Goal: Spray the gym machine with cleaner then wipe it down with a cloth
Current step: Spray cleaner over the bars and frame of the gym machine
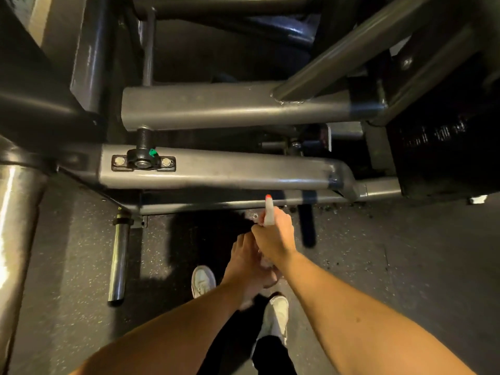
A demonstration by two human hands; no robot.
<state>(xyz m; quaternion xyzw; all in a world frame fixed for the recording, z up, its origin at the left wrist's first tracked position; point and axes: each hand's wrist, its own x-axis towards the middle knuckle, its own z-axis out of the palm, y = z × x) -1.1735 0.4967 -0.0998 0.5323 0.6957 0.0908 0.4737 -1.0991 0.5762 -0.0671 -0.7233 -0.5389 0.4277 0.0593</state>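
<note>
While the person stands over the low grey frame of the gym machine (230,171), the right hand (274,235) is curled round the neck of a spray bottle (268,213). The bottle's white head sticks up past the knuckles, and its orange nozzle tip points toward the nearest rail of the frame, close to it but not touching. The left hand (244,266) sits just under the right, fingers bent in toward the bottle's lower part. A pale patch shows between the two hands, and I cannot tell whether the left hand grips the bottle, a cloth, or nothing. On the frame's long bar a black bolted bearing block (143,161) carries a small green tag. A shiny steel peg (119,255) juts out from the frame's bottom rail over the dark speckled floor (405,266). Two white shoes (203,280) stand below the hands.
</note>
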